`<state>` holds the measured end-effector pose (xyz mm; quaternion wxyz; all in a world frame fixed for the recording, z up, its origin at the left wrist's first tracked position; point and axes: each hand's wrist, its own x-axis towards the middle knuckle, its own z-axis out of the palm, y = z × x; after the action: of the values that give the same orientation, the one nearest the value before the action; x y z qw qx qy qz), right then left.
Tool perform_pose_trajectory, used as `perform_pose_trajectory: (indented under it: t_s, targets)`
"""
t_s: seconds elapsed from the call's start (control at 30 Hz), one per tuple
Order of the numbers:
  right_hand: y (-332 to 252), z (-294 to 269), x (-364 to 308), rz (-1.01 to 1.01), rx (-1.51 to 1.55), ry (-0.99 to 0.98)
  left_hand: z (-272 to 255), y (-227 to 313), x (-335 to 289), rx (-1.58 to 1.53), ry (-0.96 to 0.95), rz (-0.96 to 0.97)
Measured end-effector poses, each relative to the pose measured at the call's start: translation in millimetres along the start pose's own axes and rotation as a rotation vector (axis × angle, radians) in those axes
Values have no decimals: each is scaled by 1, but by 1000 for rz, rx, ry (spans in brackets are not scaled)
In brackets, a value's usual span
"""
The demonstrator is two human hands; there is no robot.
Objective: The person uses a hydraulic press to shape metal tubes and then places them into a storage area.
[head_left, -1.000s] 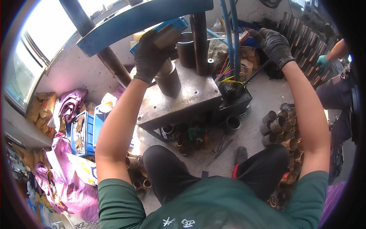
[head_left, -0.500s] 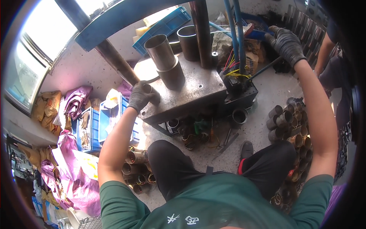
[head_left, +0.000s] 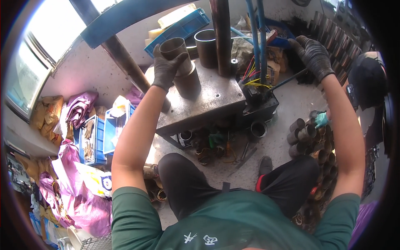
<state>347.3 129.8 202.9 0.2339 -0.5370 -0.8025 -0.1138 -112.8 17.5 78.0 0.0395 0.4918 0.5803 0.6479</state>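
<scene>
My gloved left hand (head_left: 166, 68) wraps round a short metal tube (head_left: 174, 49), thumb on its near side. The tube stands upright on a darker metal cylinder (head_left: 188, 84), which rests on the steel press table (head_left: 210, 92). A wider open tube (head_left: 206, 46) stands behind, close to a dark press column (head_left: 221, 38). My gloved right hand (head_left: 313, 56) is raised at the right, closed round the upper end of a dark lever bar (head_left: 288, 79). The lever slopes down to the unit beside the table; its grip end is hidden by the glove.
A blue press beam (head_left: 125, 18) crosses above. Yellow and red wires (head_left: 255, 79) and blue hoses (head_left: 259, 41) are right of the table. Wired metal cylinders (head_left: 307, 132) are stacked at right, where another person's green-gloved hand (head_left: 321, 120) touches them. Blue crates (head_left: 99, 139) stand left.
My left hand has moved up from the table's left edge and taken hold of the upper tube. My right hand stays at the lever. Another person has leaned in at right.
</scene>
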Motion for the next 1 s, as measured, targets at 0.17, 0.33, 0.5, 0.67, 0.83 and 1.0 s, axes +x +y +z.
perform_pose_trajectory:
  t_s: [0.17,0.33,0.5,0.67,0.83,1.0]
  targets:
    - [3,-7,-27,0,50,-14,14,-8,27,-106,18,-71]
    - [10,-8,-81,-44,244,0,14,-12,15,-168,76,36]
    - [25,-2,-130,-152,290,50,15,-4,20,-148,95,-59]
    - [43,5,-135,-34,430,52,20,-6,19,-255,120,60]
    - [53,12,-127,-40,343,35,15,11,27,-94,106,168]
    - [59,17,-134,-31,414,3,15,73,20,6,-56,519]
